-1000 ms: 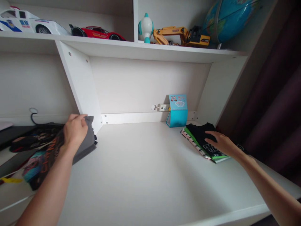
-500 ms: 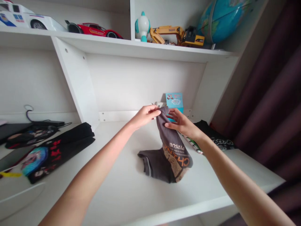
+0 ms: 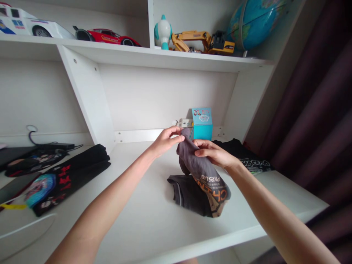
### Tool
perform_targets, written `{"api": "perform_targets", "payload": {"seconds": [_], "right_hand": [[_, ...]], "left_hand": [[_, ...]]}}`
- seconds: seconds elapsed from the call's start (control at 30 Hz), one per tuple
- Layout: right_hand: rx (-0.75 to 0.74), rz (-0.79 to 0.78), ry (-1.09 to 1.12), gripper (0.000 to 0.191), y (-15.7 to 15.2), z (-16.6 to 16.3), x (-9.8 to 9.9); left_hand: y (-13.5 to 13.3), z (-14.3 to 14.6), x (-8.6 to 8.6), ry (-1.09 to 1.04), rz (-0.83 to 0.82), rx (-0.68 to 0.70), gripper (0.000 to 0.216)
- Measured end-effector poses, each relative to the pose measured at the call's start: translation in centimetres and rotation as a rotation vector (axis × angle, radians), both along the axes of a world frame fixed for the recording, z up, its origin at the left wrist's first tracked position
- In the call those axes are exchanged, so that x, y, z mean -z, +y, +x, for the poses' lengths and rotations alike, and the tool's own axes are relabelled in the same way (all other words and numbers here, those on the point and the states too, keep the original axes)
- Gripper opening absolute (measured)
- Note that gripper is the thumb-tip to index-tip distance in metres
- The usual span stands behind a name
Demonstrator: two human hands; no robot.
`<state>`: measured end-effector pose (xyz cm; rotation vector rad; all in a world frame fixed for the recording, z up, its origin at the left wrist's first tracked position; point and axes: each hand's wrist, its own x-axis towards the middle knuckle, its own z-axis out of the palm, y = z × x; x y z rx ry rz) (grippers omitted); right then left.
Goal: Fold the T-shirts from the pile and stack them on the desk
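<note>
Both hands hold up a grey T-shirt (image 3: 202,176) with orange lettering over the white desk (image 3: 143,220). My left hand (image 3: 165,140) pinches its top edge. My right hand (image 3: 213,154) grips the cloth just right of it, fingers closed over the fabric. The shirt's lower part lies crumpled on the desk top. Behind my right hand lies a pile of folded clothes (image 3: 249,159) with a black shirt on top.
Black printed clothes (image 3: 68,172) lie at the left by a white upright panel (image 3: 88,99). A blue box (image 3: 202,123) stands at the back wall. Toy cars (image 3: 106,36), a yellow excavator (image 3: 203,41) and a globe (image 3: 253,22) sit on the upper shelf. A dark curtain (image 3: 316,110) hangs right.
My left hand took the grey shirt from the left pile and carried it to the desk's middle. My right hand left the folded pile and gripped the shirt, then closed further over it.
</note>
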<state>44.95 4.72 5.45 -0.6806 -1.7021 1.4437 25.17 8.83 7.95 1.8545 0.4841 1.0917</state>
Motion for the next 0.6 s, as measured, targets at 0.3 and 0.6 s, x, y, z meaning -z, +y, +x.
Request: {"api": "perform_targets", "payload": {"seconds": [0.3,0.6], "right_hand": [[0.110,0.096,0.061,0.034,-0.6,-1.8,-1.0],[0.266,0.221,-0.156,0.031,-0.4,-0.8,-1.2]], "left_hand": [[-0.2,-1.1,0.3,0.022,-0.102,0.087,0.011],[-0.8,-1.4,0.8,0.128,-0.152,0.144,0.013]]}}
